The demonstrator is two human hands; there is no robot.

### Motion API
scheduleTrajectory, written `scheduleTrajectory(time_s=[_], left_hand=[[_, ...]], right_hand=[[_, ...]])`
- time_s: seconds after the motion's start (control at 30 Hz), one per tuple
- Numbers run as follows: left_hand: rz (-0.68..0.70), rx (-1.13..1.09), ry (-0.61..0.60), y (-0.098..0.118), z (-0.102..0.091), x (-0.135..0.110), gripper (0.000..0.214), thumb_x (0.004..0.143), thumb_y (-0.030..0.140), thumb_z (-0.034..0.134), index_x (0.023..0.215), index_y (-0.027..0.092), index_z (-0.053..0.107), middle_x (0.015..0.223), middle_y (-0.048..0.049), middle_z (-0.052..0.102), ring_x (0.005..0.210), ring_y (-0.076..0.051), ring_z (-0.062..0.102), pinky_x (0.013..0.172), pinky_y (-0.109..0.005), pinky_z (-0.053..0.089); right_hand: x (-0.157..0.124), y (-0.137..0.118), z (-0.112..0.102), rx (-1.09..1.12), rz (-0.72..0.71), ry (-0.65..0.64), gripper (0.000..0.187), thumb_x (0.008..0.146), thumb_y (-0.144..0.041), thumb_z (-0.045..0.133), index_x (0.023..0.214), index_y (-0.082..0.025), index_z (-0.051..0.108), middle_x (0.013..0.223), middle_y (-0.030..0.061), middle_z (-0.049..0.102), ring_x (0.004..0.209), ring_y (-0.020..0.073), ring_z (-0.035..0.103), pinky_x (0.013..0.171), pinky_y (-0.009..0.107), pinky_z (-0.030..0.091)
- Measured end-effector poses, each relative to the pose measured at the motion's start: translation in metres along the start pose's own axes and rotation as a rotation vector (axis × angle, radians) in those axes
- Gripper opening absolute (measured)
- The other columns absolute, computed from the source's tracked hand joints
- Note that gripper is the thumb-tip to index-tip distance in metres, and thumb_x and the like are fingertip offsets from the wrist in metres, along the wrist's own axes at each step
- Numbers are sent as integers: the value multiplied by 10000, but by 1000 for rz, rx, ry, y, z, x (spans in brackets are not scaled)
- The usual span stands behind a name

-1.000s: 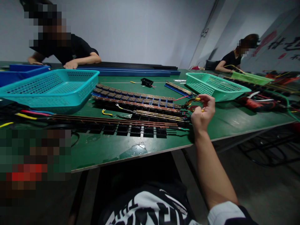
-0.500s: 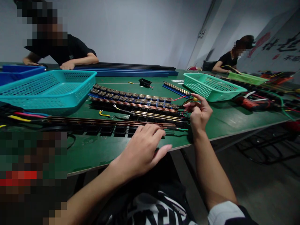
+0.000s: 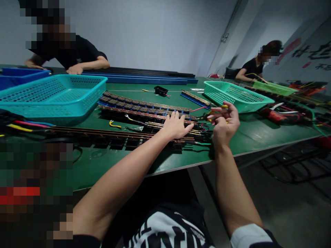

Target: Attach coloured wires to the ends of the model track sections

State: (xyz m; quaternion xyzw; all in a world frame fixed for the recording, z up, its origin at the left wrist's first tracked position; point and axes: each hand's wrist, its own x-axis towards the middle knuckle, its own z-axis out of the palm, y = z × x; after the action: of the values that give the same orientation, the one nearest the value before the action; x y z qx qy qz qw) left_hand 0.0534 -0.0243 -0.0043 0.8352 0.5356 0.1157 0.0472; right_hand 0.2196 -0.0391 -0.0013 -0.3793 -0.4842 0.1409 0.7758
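My left hand lies palm down with its fingers stretched across the copper-coloured bars of several track-like strips. Beneath its fingertips is a curved strip with blue holders; a straight strip with black holders runs below the wrist. My right hand is closed around a small tool with yellow handles, which looks like pliers. The tool's dark tip points left, at the right ends of the strips. Whether it touches a wire is too small to tell. A red wire and a green wire stick out there.
A turquoise basket stands left, a mint-green basket right. Red-handled pliers lie beyond my right hand. A small black box and a short blue strip sit behind. Two people work across the green table.
My left hand has moved forward and right, from the front strip onto the strips behind it. My right hand has shifted slightly right, and more of the yellow-handled tool shows.
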Motion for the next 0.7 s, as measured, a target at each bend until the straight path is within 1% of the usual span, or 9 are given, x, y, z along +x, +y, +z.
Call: scheduleTrajectory(time_s=[0.13, 0.23, 0.33, 0.4, 0.53, 0.7], left_hand=[[12, 21, 11, -2, 0, -1, 658, 1004, 544, 321, 1487, 115, 445, 1630, -215, 320, 1518, -342, 281, 1203, -506, 259], [22, 20, 44, -2, -1, -2, 605, 998, 497, 350, 1452, 114, 464, 1581, -212, 401, 1481, -335, 343, 1175, -494, 305], [43, 23, 87, -2, -3, -3, 526, 983, 458, 393, 1379, 132, 514, 1471, -191, 514, 1388, -331, 445, 1116, -478, 376], [52, 24, 99, -2, -3, -4, 465, 977, 446, 410, 1305, 154, 559, 1403, -172, 558, 1332, -326, 486, 1081, -470, 407], [58, 28, 108, -2, -3, -5, 411, 975, 448, 416, 1217, 171, 598, 1352, -159, 579, 1295, -325, 502, 1057, -468, 424], [62, 32, 116, -3, -1, -4, 422, 982, 456, 411, 1226, 167, 597, 1348, -157, 582, 1294, -324, 500, 1059, -467, 423]], right_hand=[[-6, -17, -3, 50, -79, 184, 523, 618, -67, 474, 1106, -215, 594, 801, -31, 671, 487, 81, 552, 450, 209, 393], [-17, -35, -7, 104, -144, 248, 513, 591, -57, 470, 1059, -208, 618, 744, -39, 653, 453, 72, 519, 430, 198, 379], [-24, -47, -8, 138, -163, 242, 502, 571, -51, 470, 1022, -195, 636, 710, -35, 653, 443, 73, 516, 420, 196, 378], [-27, -49, -8, 114, -146, 225, 492, 575, -55, 475, 1019, -187, 641, 706, -30, 658, 445, 80, 521, 421, 206, 386], [-31, -39, -5, 70, -93, 192, 481, 601, -74, 490, 1043, -189, 639, 710, -34, 674, 450, 87, 522, 428, 221, 394], [-43, -22, -2, 21, -59, 116, 455, 640, -74, 518, 1059, -204, 637, 731, -39, 677, 473, 88, 538, 463, 234, 436]])
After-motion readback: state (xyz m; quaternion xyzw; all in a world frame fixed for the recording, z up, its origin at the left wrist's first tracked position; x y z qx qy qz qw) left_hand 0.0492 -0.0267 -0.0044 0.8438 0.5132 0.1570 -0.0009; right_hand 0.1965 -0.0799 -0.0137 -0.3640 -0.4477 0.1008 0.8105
